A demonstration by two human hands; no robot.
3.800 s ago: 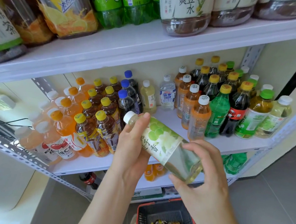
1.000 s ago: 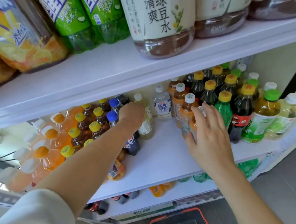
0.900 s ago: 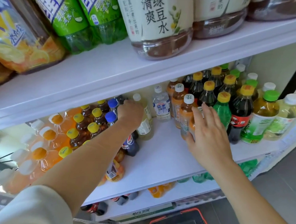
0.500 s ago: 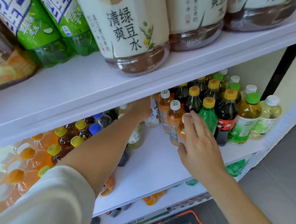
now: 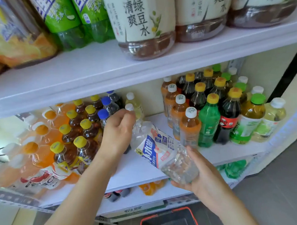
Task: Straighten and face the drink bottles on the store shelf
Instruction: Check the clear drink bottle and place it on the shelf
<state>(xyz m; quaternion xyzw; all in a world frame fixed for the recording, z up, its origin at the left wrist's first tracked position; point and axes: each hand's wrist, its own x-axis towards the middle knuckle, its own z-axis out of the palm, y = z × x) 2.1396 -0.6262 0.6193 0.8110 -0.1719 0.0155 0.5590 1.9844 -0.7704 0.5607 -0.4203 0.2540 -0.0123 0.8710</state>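
Water bottle (image 5: 160, 151) is tilted over the shelf (image 5: 140, 169) gap. Left hand (image 5: 118, 133) curls round its neck, right hand (image 5: 204, 179) cups the base. Best play: tip it upright, label out, and set it down clear of the orange bottles (image 5: 190, 125).

There are two hands, a left hand (image 5: 118, 133) and a right hand (image 5: 204, 183), with one clear water bottle (image 5: 159, 151) between their fingers. Just behind the left fingers (image 5: 126, 116) stand two pale yellow bottles (image 5: 136, 104); left of them, three blue-capped bottles (image 5: 109, 106). Beyond the right fingers (image 5: 192, 151) stand four white-capped orange bottles (image 5: 190, 125).
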